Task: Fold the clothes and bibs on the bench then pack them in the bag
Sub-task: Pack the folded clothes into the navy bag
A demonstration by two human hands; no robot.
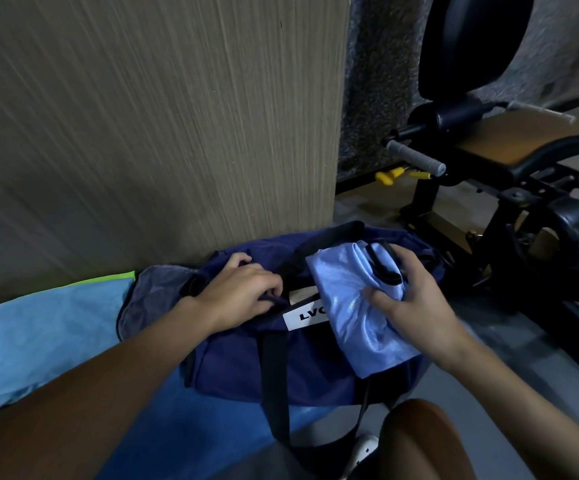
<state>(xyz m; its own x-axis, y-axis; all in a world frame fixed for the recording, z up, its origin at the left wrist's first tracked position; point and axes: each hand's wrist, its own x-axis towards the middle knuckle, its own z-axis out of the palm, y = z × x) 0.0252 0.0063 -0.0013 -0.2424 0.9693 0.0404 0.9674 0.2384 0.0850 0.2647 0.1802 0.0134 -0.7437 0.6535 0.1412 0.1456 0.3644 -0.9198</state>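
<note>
Gripping shiny pale-blue folded garment (352,308) with right fingers (383,295); left fingers (268,286) pinch navy bag (315,368) opening.

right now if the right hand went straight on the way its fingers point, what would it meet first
Probably the open top of the dark blue fabric duffel bag, gripped by the left hand; the right hand holds a folded shiny light blue cloth. Depth unclear.

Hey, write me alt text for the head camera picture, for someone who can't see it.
A right hand holds a folded light-blue garment over a navy bag, while the left hand grips the bag's opening edge. Another blue cloth with a green edge lies to the left, and a gym machine stands at right.
</note>
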